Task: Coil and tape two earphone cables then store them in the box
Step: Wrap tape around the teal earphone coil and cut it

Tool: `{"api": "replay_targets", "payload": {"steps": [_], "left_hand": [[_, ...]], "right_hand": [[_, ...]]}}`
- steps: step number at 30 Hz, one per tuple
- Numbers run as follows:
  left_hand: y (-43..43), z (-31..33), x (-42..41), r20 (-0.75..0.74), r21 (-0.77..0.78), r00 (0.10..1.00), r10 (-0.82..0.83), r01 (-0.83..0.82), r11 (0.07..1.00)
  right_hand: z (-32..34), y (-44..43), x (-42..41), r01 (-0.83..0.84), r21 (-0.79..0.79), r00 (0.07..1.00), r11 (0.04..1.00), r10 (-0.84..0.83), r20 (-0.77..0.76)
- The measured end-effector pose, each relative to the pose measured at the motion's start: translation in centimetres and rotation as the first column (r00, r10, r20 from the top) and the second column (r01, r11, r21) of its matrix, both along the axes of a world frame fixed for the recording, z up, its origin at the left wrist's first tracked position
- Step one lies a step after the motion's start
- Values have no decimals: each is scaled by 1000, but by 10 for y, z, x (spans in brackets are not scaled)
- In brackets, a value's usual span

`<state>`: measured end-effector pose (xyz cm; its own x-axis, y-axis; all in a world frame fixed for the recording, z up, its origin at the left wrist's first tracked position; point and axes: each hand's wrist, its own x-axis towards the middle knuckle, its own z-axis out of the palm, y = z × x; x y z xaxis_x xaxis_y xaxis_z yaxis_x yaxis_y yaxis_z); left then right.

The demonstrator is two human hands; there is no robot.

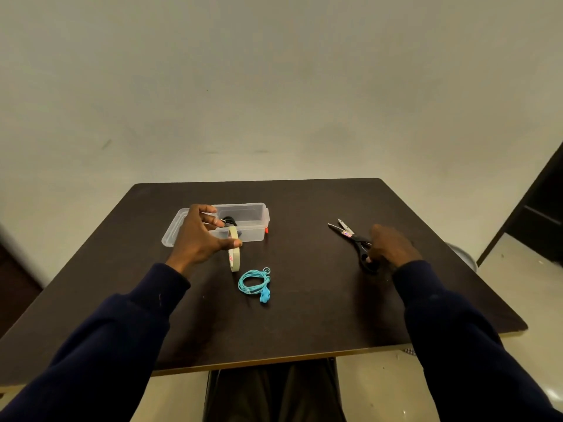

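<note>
The blue cable lies coiled on the desk in front of me, its earbuds bunched at the near edge of the loop, with no tape on it that I can see. Just beyond it my left hand holds the tape roll upright, thumb pressed on its rim and the other fingers spread loosely above. Behind the roll sits the clear box with its lid off, and something dark, I think the black cable, already inside. Off to the right my right hand rests over the handles of the scissors, blades pointing away; I cannot tell whether my fingers are through the loops or only on top. To do this step well, I'd pull out a short strip, cut it clean, and wrap it across one side of the coil without letting the loops spring apart. A long strip would stick to itself.
</note>
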<state>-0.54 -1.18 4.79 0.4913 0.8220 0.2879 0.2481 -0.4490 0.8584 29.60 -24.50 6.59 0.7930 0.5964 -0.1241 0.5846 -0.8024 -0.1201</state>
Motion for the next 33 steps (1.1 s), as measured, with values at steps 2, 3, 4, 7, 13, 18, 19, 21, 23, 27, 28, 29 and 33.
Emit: {"api": "replay_targets", "payload": {"steps": [2, 3, 4, 7, 13, 18, 19, 21, 23, 27, 28, 29, 33], "left_hand": [[0, 0, 0, 3, 6, 1000, 15, -15, 1000], [0, 0, 0, 4, 9, 1000, 24, -24, 1000], [0, 1, 0, 5, 11, 1000, 31, -31, 999], [-1, 1, -3, 19, -9, 999, 32, -32, 999], [-7, 0, -2, 31, -46, 999, 19, -17, 999], [-8, 3, -1, 48, -87, 999, 21, -17, 996], [-9, 3, -2, 56, -88, 998, 20, -15, 996], [-11, 3, -3, 70, -76, 997, 19, -14, 997], [-12, 3, -6, 82, -77, 996, 17, -11, 997], [-15, 10, -8, 186, -157, 982, 16, 14, 988], [-16, 12, -9, 237, -183, 971, 33, 11, 983], [-16, 15, -10, 291, -214, 955, 56, 8, 977], [-18, 23, -12, 412, -387, 908, 79, 96, 917]], "right_hand": [[-2, 1, -3, -22, -2, 998, 1000, 22, 54], [-3, 1, -7, -30, 6, 996, 1000, 29, 79], [-5, 1, -9, -33, 15, 994, 999, 31, 101], [-12, 4, -13, -30, 34, 987, 999, 24, 161], [-13, 16, -39, -60, -3, 957, 998, 58, 285], [-2, 64, -137, -299, 594, 901, 747, 426, -83], [-5, 73, -157, -230, 655, 832, 720, 495, -251], [-17, 91, -183, -129, 726, 741, 676, 552, -383], [-30, 103, -194, -67, 802, 742, 594, 567, -359], [-36, 107, -191, 60, 862, 717, 503, 579, -388], [-34, 104, -188, 74, 864, 718, 498, 575, -393], [-32, 100, -184, 83, 866, 725, 494, 566, -393], [-18, 76, -138, -49, 842, 879, 538, 423, -219]]}}
